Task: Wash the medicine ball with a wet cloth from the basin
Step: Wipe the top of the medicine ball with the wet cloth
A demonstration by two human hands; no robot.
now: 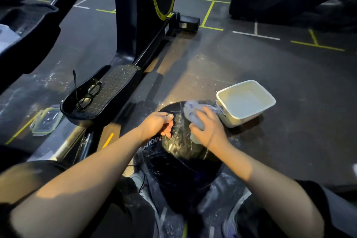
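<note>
The medicine ball (181,152) sits on the gym floor (289,83) between the person's feet, and everything else can be placed from it. The basin (246,102), white and holding pale water, stands just beyond the ball on its far right side, touching or nearly touching it. The right hand (209,128) lies on the ball's upper right face with its fingers curled over a bunched pale purple cloth (193,115), pressing it onto the surface. The left hand (158,124) is on the ball's upper left, fingers curled in against the surface as if hooked on a grip, steadying it. A wet sheen and streaks show below the cloth, so the step in hand looks like the wiping itself, partly done. Next, the ball probably needs turning to bring its dry near side up, with the cloth dipped again in the basin. A pair of glasses (89,93) rests on a machine pedal (100,96) left of the ball.
</note>
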